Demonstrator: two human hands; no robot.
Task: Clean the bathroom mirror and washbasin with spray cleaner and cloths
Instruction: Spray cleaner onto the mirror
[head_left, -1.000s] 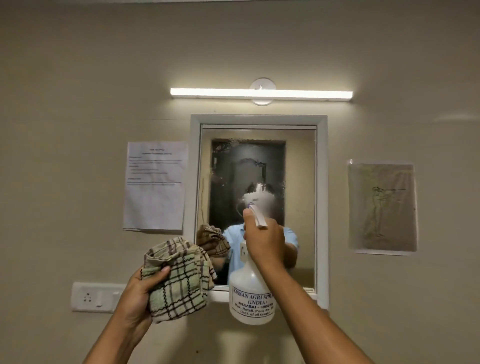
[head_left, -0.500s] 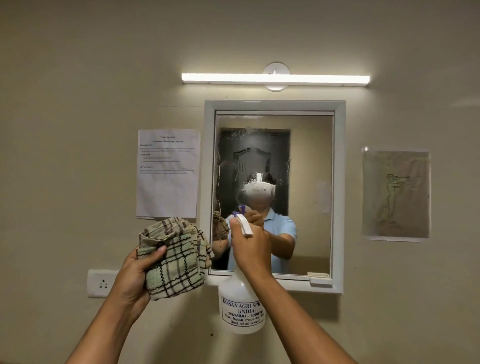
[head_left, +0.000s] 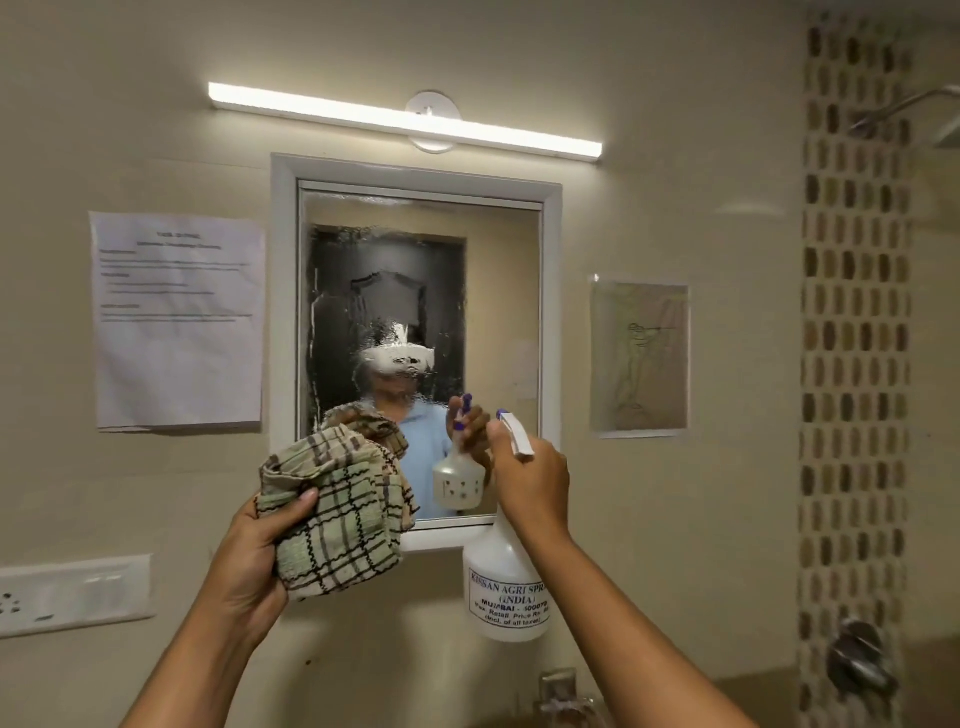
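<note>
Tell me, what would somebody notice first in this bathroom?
Probably the bright light bar glowing above the mirror, whose glass is streaked with wet spray. In front of it, the right hand holds a white spray bottle and the left hand clutches a checked cloth.
</note>
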